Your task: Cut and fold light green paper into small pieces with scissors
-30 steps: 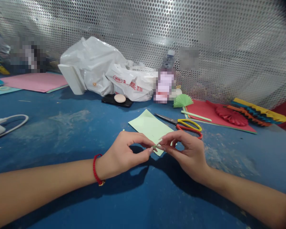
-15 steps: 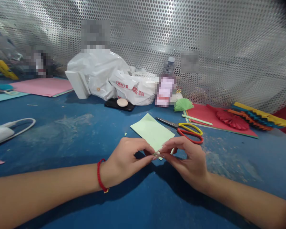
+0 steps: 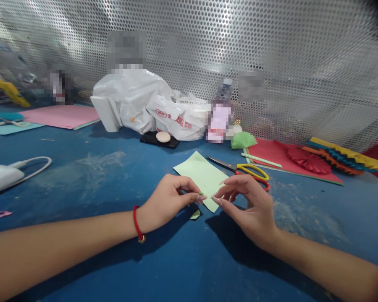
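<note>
A small bit of green paper (image 3: 201, 193) shows at the fingertips of my left hand (image 3: 168, 203), pinched between thumb and forefinger. To the right, my right hand (image 3: 253, 205) has thumb and forefinger drawn together in a pinch; whatever they may hold is too small to make out. A narrow gap separates the two sets of fingertips. Behind them lies a light green paper sheet (image 3: 200, 170), partly covered by my right fingers. On the blue table (image 3: 157, 268), just below my left fingers, rests a little green paper scrap (image 3: 195, 214).
Scissors (image 3: 236, 166) with yellow and red handles lie beyond my right hand. White plastic bags (image 3: 176, 119), a phone-like black slab (image 3: 149, 139) and a bottle (image 3: 225, 90) stand or lie at the back. Red paper (image 3: 264, 149) and folded fans (image 3: 308, 159) are right, a white device (image 3: 3, 178) left.
My hands have moved apart; their fingertips met before. A green scrap now shows on the table below my left fingers. The view has shifted slightly.
</note>
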A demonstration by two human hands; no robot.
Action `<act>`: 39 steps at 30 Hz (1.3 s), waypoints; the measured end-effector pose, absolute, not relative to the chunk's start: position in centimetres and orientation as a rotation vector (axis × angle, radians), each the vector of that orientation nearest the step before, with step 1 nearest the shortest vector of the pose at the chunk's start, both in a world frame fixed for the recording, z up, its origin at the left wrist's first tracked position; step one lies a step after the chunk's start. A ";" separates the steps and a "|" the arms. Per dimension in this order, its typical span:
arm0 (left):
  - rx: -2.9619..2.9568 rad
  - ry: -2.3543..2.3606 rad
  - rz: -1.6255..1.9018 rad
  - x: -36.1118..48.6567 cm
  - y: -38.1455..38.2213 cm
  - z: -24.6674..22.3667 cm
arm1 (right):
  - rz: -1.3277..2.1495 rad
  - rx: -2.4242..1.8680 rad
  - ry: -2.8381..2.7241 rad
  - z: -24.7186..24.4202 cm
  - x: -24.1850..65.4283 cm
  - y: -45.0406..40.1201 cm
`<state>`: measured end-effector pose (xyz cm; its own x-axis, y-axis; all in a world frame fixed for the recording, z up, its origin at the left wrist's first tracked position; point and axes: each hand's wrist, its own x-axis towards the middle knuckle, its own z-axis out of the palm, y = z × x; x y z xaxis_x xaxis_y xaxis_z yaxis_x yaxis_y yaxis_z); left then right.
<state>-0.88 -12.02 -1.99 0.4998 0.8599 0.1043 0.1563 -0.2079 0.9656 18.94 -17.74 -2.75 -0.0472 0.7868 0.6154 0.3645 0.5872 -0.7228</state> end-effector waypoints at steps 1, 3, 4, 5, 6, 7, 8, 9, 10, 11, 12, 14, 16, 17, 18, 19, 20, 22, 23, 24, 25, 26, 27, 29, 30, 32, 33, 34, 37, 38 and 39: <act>1.647 0.864 0.828 -0.9 -11.9 -2.0 | 0.460 -0.979 -1.645 -2.8 18.9 -17.7; 1.603 0.848 0.827 -0.8 -11.9 -2.0 | 0.474 -0.982 -1.638 -2.8 19.0 -17.7; 1.585 0.845 0.822 -0.8 -11.8 -1.9 | 0.479 -0.980 -1.635 -2.8 19.0 -17.6; 1.567 0.848 0.819 -0.8 -11.8 -1.9 | 0.482 -0.980 -1.634 -2.8 19.0 -17.6; 1.546 0.854 0.820 -0.8 -11.7 -1.9 | 0.481 -0.978 -1.633 -2.8 18.9 -17.6; 1.522 0.859 0.829 -0.8 -11.6 -1.9 | 0.479 -0.977 -1.632 -2.8 18.9 -17.6; 1.492 0.864 0.847 -0.8 -11.5 -1.8 | 0.479 -0.978 -1.631 -2.8 18.9 -17.6; 1.458 0.870 0.874 -0.8 -11.5 -1.8 | 0.479 -0.977 -1.631 -2.8 18.9 -17.6; 1.422 0.874 0.905 -0.8 -11.4 -1.8 | 0.478 -0.975 -1.631 -2.8 18.9 -17.7; 1.388 0.879 0.935 -0.8 -11.4 -1.7 | 0.478 -0.971 -1.632 -2.8 18.9 -17.7; 1.359 0.884 0.958 -0.8 -11.3 -1.7 | 0.477 -0.967 -1.632 -2.7 18.9 -17.7; 1.324 0.885 0.978 -0.8 -11.4 -1.5 | 0.477 -0.961 -1.634 -2.7 18.9 -17.7; 1.314 0.866 0.979 -0.8 -11.4 -1.4 | 0.482 -0.958 -1.638 -2.7 18.9 -17.6; 1.309 0.855 0.981 -0.9 -11.5 -1.4 | 0.484 -0.958 -1.640 -2.7 18.8 -17.6; 1.301 0.844 0.984 -0.9 -11.5 -1.3 | 0.484 -0.958 -1.640 -2.7 18.8 -17.5; 1.287 0.837 0.989 -0.9 -11.5 -1.3 | 0.484 -0.957 -1.641 -2.7 18.8 -17.5; 1.268 0.834 0.992 -0.9 -11.5 -1.3 | 0.485 -0.957 -1.640 -2.7 18.8 -17.5; 1.225 0.836 0.991 -1.0 -11.5 -1.4 | 0.492 -0.957 -1.642 -2.7 18.8 -17.6; 1.205 0.840 0.989 -1.0 -11.4 -1.4 | 0.496 -0.956 -1.647 -2.6 18.8 -17.6; 1.188 0.845 0.986 -1.0 -11.4 -1.5 | 0.500 -0.955 -1.651 -2.6 18.9 -17.6; 1.174 0.846 0.987 -1.0 -11.4 -1.6 | 0.503 -0.955 -1.657 -2.6 18.9 -17.7; 1.164 0.843 0.988 -1.0 -11.3 -1.6 | 0.505 -0.956 -1.663 -2.6 18.9 -17.7; 1.157 0.839 0.989 -1.0 -11.3 -1.6 | 0.505 -0.956 -1.667 -2.6 18.9 -17.7; 1.143 0.834 0.995 -1.0 -11.2 -1.7 | 0.511 -0.958 -1.673 -2.7 18.8 -17.7; 1.134 0.835 0.999 -1.0 -11.2 -1.7 | 0.514 -0.960 -1.676 -2.7 18.8 -17.7; 1.120 0.839 1.013 -0.9 -11.2 -1.6 | 0.519 -0.963 -1.683 -2.7 18.8 -17.7; 1.121 0.839 1.021 -0.9 -11.2 -1.5 | 0.521 -0.966 -1.688 -2.7 18.8 -17.7; 1.127 0.837 1.030 -0.9 -11.3 -1.5 | 0.523 -0.970 -1.694 -2.7 18.8 -17.7; 1.133 0.816 1.047 -0.9 -11.3 -1.3 | 0.531 -0.981 -1.703 -2.7 18.9 -17.7; 1.117 0.801 1.043 -0.9 -11.3 -1.2 | 0.535 -0.984 -1.703 -2.7 18.9 -17.7; 1.086 0.783 1.041 -1.0 -11.2 -1.2 | 0.540 -0.987 -1.704 -2.7 18.9 -17.7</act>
<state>-1.00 -11.18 -1.18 0.3366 0.9415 -0.0158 -0.2769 0.1150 0.9540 18.95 -17.68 -2.71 -0.1138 0.8219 0.5582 0.3505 0.5589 -0.7515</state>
